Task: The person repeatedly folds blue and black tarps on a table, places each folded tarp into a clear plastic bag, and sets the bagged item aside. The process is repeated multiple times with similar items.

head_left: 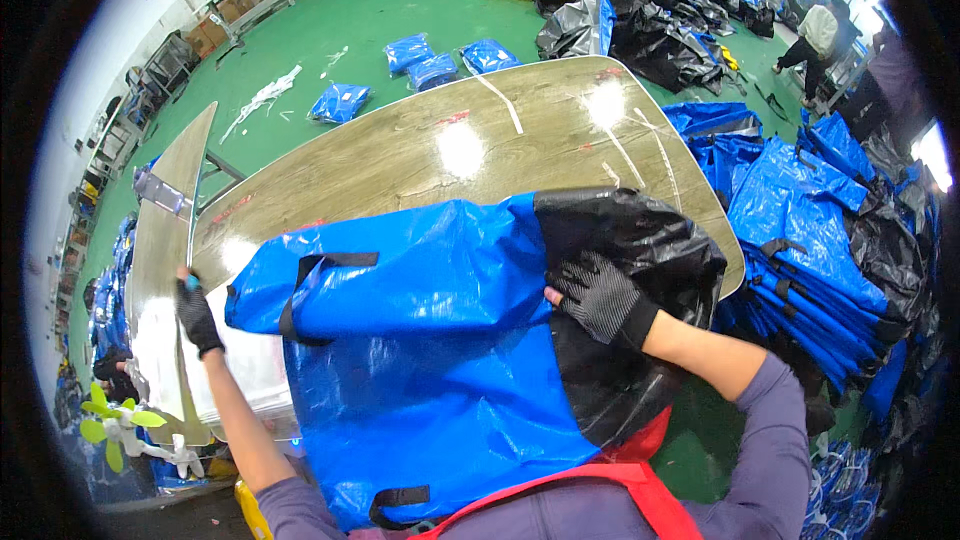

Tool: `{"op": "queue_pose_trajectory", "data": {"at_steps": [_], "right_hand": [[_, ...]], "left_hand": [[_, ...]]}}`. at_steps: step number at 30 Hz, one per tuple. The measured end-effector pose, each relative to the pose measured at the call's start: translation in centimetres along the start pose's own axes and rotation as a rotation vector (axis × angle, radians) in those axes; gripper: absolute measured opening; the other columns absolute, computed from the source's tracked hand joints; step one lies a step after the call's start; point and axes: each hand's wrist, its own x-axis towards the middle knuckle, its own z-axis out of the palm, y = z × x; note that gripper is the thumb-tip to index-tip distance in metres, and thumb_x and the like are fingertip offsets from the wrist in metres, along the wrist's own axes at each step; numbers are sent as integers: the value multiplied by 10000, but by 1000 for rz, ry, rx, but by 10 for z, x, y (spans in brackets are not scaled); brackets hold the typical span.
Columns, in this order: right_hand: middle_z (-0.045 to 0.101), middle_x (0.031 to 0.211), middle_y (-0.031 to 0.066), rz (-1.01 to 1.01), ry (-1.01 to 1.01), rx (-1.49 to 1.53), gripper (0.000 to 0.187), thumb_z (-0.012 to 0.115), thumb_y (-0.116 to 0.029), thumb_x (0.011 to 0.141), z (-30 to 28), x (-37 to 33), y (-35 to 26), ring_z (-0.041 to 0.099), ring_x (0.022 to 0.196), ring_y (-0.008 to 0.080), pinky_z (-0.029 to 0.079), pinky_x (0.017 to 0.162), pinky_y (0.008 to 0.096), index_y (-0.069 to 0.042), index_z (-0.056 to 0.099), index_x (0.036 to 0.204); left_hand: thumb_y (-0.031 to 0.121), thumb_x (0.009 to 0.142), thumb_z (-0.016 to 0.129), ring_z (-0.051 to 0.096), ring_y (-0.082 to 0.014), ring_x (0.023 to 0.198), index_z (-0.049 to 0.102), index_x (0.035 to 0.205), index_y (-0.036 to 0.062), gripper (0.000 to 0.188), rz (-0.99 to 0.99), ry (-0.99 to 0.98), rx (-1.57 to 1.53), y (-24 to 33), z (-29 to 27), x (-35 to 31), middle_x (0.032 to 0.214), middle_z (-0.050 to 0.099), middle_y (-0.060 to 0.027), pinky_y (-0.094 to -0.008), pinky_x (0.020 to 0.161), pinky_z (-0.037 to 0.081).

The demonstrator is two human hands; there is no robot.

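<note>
The wooden table [400, 155] carries the blue-and-black bag [430, 340], which lies across its near edge against my chest. My right hand [600, 295], gloved, presses flat with fingers spread on the black section. My left hand [195, 315] pinches the bag's left corner.
</note>
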Motion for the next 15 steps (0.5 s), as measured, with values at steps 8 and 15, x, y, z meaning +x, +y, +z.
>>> {"op": "queue_pose_trajectory", "data": {"at_steps": [8, 15], "right_hand": [[544, 1240, 213, 16, 174, 100, 592, 598, -458, 783, -52, 36, 34, 517, 1146, 370, 342, 1014, 521, -68, 565, 1227], [384, 1455, 135, 326, -40, -3, 678, 481, -583, 854, 22, -12, 117, 276, 1383, 328, 133, 1137, 504, -179, 428, 1396]], "left_hand": [[524, 877, 515, 284, -394, 1371, 380, 1429, 188, 661, 194, 132, 586, 73, 93, 78, 1485, 339, -147, -558, 1083, 224], [574, 888, 451, 250, -427, 1384, 379, 1436, 211, 661, -50, 199, 540, 45, 151, 83, 1516, 279, -168, -623, 1082, 164]]}}
